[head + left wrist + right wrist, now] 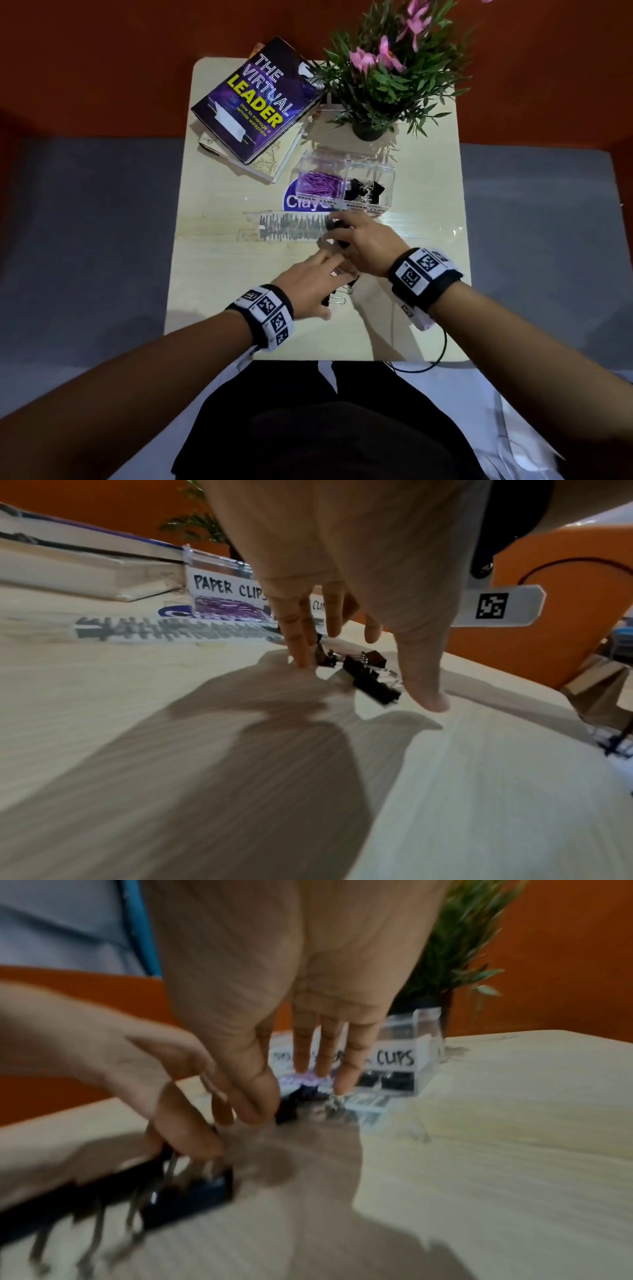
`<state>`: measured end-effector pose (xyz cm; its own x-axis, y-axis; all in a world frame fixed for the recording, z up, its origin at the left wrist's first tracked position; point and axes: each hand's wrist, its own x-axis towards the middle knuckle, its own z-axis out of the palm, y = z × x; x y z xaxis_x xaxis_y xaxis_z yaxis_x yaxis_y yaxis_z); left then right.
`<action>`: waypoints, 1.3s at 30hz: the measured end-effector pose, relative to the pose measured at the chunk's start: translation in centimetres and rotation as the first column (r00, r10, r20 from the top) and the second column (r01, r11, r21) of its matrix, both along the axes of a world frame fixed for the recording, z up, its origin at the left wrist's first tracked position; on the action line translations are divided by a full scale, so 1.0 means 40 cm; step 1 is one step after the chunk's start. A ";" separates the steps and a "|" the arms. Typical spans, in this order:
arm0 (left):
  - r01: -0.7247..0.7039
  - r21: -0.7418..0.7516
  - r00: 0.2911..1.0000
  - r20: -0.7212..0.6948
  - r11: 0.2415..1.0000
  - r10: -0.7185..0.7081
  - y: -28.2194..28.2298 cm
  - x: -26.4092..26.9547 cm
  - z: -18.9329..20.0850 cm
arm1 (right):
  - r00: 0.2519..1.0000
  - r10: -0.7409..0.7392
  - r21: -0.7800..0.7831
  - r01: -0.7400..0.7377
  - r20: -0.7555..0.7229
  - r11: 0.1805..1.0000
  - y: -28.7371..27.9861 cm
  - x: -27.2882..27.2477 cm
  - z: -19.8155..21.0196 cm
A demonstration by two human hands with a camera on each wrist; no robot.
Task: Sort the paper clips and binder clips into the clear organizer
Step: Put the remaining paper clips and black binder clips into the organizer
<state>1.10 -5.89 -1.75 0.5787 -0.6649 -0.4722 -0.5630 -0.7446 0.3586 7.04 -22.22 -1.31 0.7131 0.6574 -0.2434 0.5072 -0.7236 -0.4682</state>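
- Binder clips [371, 679]: black bodies with silver wire handles, lying loose on the table [212, 267] near its front edge, under both hands.
- Clear organizer [342, 181]: two compartments, just beyond the hands. Left compartment, labelled "PAPER CLIPS", holds purple paper clips [318, 183]; right compartment holds more black binder clips.
- Left hand [310, 284]: fingers [301, 642] straight and spread, tips down on the table beside the loose clips, gripping nothing.
- Right hand [363, 245]: fingers extended over a dark clip; whether they pinch it cannot be told.
- Left wrist view alone shows the paper-clip label in full; right wrist view is blurred and shows only "CLIPS" on the other label.
- Head view alone shows a book [255, 102] and potted plant [383, 72] behind the organizer.
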 end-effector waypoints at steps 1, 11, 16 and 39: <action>0.030 0.015 0.999 0.020 0.999 -0.030 0.000 0.001 -0.002 | 1.000 0.018 -0.036 -0.018 0.014 0.999 0.000 0.002 -0.018; -0.092 -0.169 0.992 0.074 0.981 0.105 0.035 0.008 -0.047 | 0.992 -0.099 0.008 0.098 0.084 0.995 -0.031 0.011 -0.057; -0.218 -0.217 0.972 0.041 0.952 0.232 0.023 0.018 -0.047 | 0.971 -0.236 0.137 0.228 0.046 0.964 -0.048 -0.009 -0.041; -0.245 -0.205 0.969 -0.009 0.948 0.248 -0.038 0.082 0.072 | 0.900 -0.428 0.115 0.436 -0.088 0.893 -0.071 -0.134 0.012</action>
